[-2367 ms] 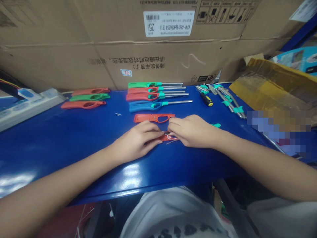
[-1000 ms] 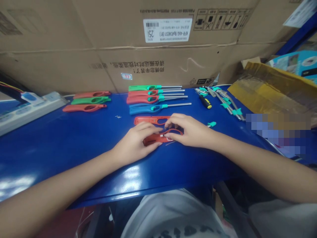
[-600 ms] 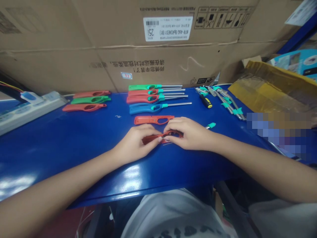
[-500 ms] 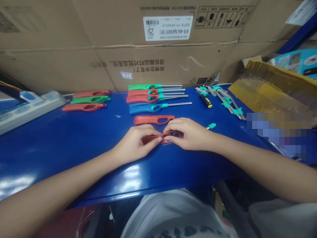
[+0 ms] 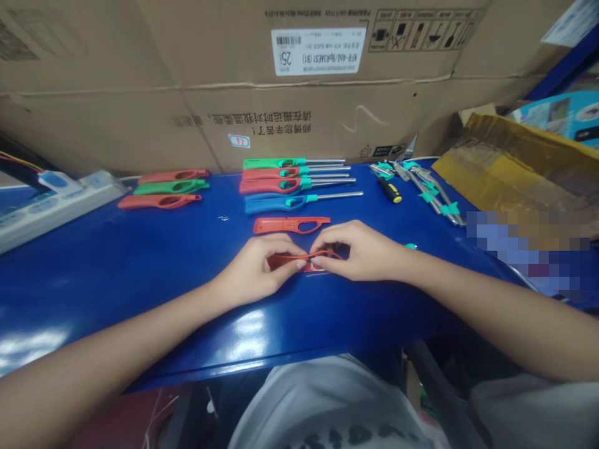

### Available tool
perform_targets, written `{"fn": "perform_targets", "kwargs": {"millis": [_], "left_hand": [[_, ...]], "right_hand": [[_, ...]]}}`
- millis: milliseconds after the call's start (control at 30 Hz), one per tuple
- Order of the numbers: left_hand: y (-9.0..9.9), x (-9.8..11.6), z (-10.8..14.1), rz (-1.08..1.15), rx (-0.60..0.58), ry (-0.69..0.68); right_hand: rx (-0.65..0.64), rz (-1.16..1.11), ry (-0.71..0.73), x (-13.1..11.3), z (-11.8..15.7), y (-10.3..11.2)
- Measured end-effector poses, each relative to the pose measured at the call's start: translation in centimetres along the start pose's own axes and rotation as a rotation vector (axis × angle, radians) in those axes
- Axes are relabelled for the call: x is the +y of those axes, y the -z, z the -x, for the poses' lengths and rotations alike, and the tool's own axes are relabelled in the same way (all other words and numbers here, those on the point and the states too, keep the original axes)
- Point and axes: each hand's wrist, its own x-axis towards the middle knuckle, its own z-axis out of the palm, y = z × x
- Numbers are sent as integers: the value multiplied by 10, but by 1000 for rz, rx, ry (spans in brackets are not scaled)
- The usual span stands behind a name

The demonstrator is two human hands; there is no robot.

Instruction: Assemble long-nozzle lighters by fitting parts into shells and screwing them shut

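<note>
My left hand [image 5: 262, 265] and my right hand [image 5: 362, 252] meet over the middle of the table. Between them, both pinch a red plastic lighter casing [image 5: 322, 252] with thumb and fingertips. A thin white wire or loop shows by the right thumb; the small parts inside are mostly hidden by the fingers. Just beyond my fingers lies a red casing half [image 5: 276, 226], its inner side up. Farther back are long-nosed lighters with metal tubes: a blue lighter [image 5: 264, 204], two red ones and a green lighter [image 5: 262, 163]. A teal tip [image 5: 410, 246] peeks out behind my right forearm.
Red and green casing halves [image 5: 171, 187] lie at the left beside a white power strip [image 5: 60, 209]. Small metal pins [image 5: 223, 218] sit nearby. At the right are a black-yellow screwdriver [image 5: 390, 191], metal tubes with teal ends [image 5: 435, 196] and a taped package [image 5: 505, 168]. A cardboard box [image 5: 140, 118] stands behind.
My right hand has shifted slightly, covering more of the teal-tipped piece. The grip of both hands on the red casing stays, with the casing turned a little. Objects on the table stay put.
</note>
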Motion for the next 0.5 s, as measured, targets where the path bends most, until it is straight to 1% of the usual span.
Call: {"fn": "perform_targets", "kwargs": {"millis": [133,267,433,500], "left_hand": [[0,0,0,-19,1,-1],[0,-1,0,-52,14,5],[1,0,0,0,2,68],[1,2,-1,17,-6,108]], "right_hand": [[-25,-54,-51,4,0,2],[-3,-75,-59,9,-1,-2],[10,-79,-37,8,-2,-8],[-7,-62,-25,6,-3,-7]]}}
